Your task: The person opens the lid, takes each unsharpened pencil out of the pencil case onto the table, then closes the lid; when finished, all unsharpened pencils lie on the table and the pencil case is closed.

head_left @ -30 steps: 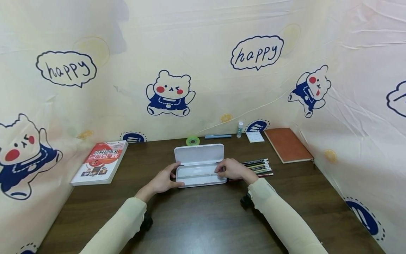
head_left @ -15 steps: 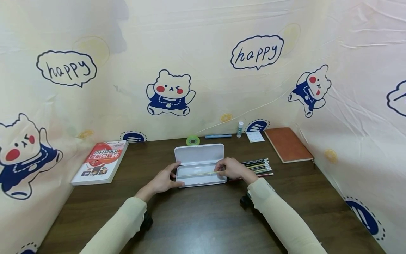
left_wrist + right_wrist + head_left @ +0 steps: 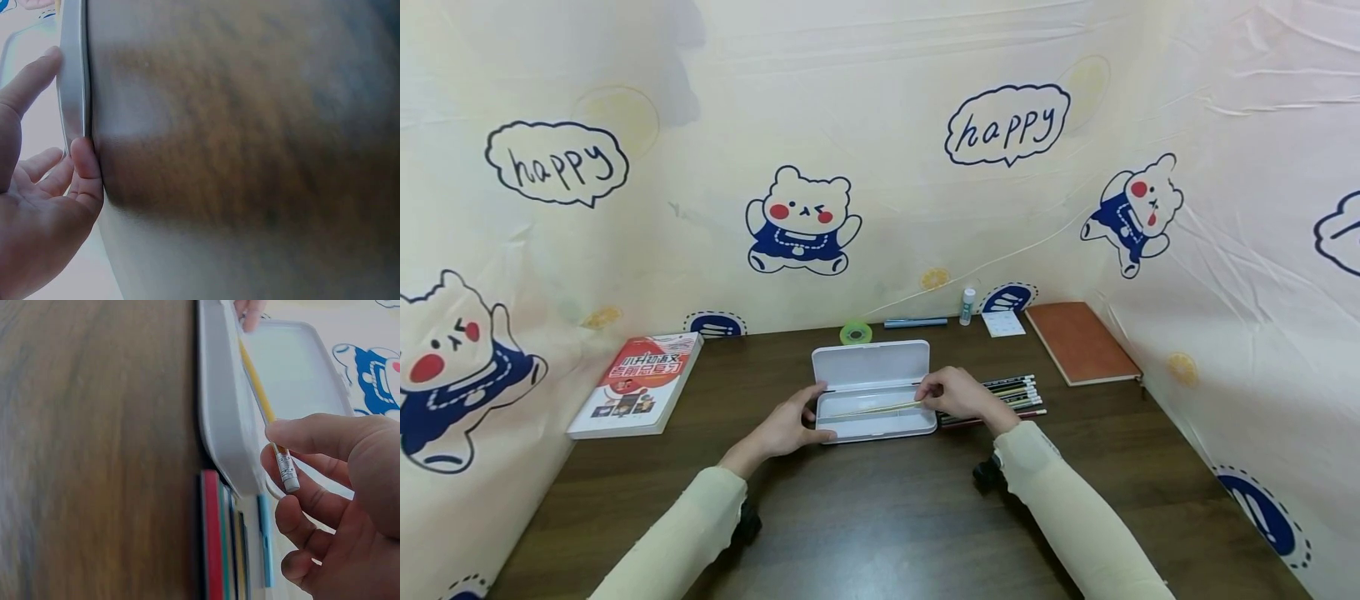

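A white pencil case (image 3: pixel 871 364) lies on the table with its lid raised toward the wall. My left hand (image 3: pixel 784 427) grips its left end, thumb at the front corner and fingers at the side. My right hand (image 3: pixel 957 394) pinches a yellow pencil (image 3: pixel 255 376) between thumb and fingers near its white eraser end. That pencil slants across the inside of the case, its far tip low near the left end. Beside the case's right end lies a row of several pencils (image 3: pixel 1022 392), partly behind my right hand.
A thick red-and-white book (image 3: pixel 636 387) lies at the left. Along the back are a green tape roll (image 3: pixel 842 335), a blue pen (image 3: pixel 916 322), a glue stick (image 3: pixel 967 307) and a small white paper (image 3: pixel 1003 323). A brown notebook (image 3: pixel 1082 343) lies at the right.
My right hand has shifted slightly right and up, raising the eraser end of the yellow pencil, which now shows more clearly over the case. My left hand has stayed put.
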Demonstrator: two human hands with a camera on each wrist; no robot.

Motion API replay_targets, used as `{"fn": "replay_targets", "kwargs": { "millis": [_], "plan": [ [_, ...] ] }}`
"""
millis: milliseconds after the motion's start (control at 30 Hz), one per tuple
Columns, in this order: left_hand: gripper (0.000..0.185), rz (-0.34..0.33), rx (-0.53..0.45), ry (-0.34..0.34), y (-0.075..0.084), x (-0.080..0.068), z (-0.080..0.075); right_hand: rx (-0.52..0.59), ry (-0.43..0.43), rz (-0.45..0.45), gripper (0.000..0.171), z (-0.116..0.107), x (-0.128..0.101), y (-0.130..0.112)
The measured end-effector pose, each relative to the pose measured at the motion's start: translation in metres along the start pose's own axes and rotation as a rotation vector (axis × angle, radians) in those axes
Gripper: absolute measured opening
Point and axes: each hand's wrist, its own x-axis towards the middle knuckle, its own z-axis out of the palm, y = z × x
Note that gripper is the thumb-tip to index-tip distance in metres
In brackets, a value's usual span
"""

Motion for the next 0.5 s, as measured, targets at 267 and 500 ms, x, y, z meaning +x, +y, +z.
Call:
{"fn": "replay_targets", "kwargs": {
  "millis": [267,500],
  "plan": [
    [0.096,-0.002,-0.004,-0.006,0.001,0.001,-0.001,0.034,0.034,0.004,0.006,-0.020,-0.017,0.013],
    [0.097,0.001,0.002,-0.007,0.001,0.000,-0.001,0.039,0.070,0.028,0.006,-0.041,-0.040,0.031]
  ]
}}
